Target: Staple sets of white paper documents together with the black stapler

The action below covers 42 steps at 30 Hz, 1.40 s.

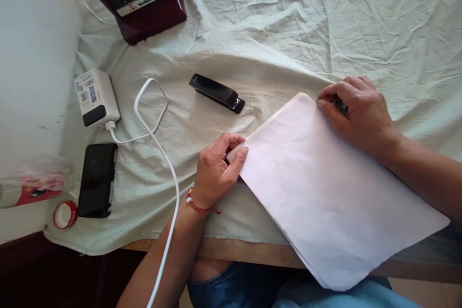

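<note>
A stack of white paper sheets (325,178) lies at an angle, its lower corner hanging past the table's front edge. My left hand (220,168) is closed on the stack's left corner, thumb on top and fingers underneath. At the upper right edge of the sheets, my right hand (357,110) has curled fingers, with thumb and forefinger pinched at the paper's edge. A small dark patch shows between those fingers; I cannot make out what it is. Beyond the left hand rests a black stapler (216,92), apart from both hands.
A white charger box (96,97) has a white cable (169,163) running across my left forearm. Left of it lie a black phone (97,180), a red-and-white tape roll (65,214) and a plastic-wrapped packet (36,187). A dark red device (144,0) stands at the back on the wrinkled cloth (267,19).
</note>
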Motion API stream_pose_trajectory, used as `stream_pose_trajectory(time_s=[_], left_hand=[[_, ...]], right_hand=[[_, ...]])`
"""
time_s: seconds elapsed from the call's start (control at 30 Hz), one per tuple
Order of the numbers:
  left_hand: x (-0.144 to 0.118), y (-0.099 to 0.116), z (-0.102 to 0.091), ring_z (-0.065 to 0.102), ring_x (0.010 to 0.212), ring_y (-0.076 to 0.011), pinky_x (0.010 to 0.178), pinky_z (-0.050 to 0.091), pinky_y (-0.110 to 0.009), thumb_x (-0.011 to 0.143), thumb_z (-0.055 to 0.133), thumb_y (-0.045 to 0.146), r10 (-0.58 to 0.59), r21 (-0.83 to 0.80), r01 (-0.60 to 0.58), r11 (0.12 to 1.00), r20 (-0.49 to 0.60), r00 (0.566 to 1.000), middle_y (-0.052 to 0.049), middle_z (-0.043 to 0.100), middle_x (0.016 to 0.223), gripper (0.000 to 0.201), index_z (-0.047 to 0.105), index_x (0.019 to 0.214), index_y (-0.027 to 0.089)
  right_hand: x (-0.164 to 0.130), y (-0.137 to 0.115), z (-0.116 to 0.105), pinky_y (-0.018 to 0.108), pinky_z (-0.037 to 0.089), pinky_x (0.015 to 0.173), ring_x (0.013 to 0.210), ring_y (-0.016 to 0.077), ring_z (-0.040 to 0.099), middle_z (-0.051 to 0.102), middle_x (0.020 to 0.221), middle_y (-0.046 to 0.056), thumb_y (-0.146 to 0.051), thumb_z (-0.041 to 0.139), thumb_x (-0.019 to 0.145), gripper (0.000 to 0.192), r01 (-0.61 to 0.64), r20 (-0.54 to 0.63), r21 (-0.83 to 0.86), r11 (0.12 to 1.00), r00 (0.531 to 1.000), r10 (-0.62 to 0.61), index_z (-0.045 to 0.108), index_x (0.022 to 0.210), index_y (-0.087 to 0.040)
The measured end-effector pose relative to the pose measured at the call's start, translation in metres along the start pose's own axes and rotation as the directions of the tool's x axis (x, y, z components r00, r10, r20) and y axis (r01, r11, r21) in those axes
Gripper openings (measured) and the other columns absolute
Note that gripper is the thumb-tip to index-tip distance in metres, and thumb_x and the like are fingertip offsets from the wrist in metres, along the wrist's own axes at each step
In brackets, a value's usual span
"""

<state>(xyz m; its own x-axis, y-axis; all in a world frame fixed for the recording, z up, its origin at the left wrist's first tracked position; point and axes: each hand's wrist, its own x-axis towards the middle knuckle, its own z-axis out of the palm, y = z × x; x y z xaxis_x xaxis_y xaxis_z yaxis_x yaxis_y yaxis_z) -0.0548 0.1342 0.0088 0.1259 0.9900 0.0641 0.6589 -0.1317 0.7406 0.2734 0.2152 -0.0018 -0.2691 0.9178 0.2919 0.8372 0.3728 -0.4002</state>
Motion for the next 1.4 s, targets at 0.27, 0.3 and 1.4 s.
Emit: stream_pose_trajectory(time_s=[0.27, 0.3, 1.4], left_hand=[[0.001, -0.003, 0.004, 0.083, 0.106, -0.027, 0.097, 0.065, -0.038, 0.11, 0.061, 0.039, 0.115, 0.133, -0.119, 0.984, 0.039, 0.993, -0.012, 0.088, 0.121, 0.035, 0.079, 0.131, 0.019], [0.001, -0.003, 0.005, 0.083, 0.107, -0.027, 0.097, 0.065, -0.037, 0.111, 0.059, 0.039, 0.137, 0.142, -0.142, 0.98, 0.046, 0.99, -0.011, 0.088, 0.121, 0.034, 0.08, 0.129, 0.019], [-0.004, -0.003, 0.005, 0.068, 0.065, -0.0187, 0.063, 0.047, -0.03, 0.115, 0.05, 0.022, 0.341, 0.19, -0.355, 0.915, 0.103, 0.934, -0.002, 0.074, 0.078, 0.024, 0.073, 0.109, 0.02]], right_hand=[[0.002, -0.004, -0.001, 0.06, 0.06, 0.099, 0.104, 0.0357, 0.069, 0.075, 0.097, 0.011, -0.037, 0.058, 0.108, 0.024, 0.054, 0.051, 0.086, 0.995, 0.997, -0.059, 0.081, 0.104, -0.032], [0.002, -0.005, -0.001, 0.06, 0.06, 0.099, 0.104, 0.0355, 0.069, 0.075, 0.097, 0.011, -0.037, 0.058, 0.108, 0.024, 0.056, 0.053, 0.101, 0.993, 0.997, -0.062, 0.081, 0.104, -0.032], [0.001, -0.02, -0.026, 0.029, 0.032, 0.053, 0.057, 0.0091, 0.04, 0.042, 0.066, -0.006, -0.04, 0.064, 0.111, 0.038, -0.118, 0.316, 0.509, 0.853, 0.947, -0.058, 0.048, 0.081, -0.024]])
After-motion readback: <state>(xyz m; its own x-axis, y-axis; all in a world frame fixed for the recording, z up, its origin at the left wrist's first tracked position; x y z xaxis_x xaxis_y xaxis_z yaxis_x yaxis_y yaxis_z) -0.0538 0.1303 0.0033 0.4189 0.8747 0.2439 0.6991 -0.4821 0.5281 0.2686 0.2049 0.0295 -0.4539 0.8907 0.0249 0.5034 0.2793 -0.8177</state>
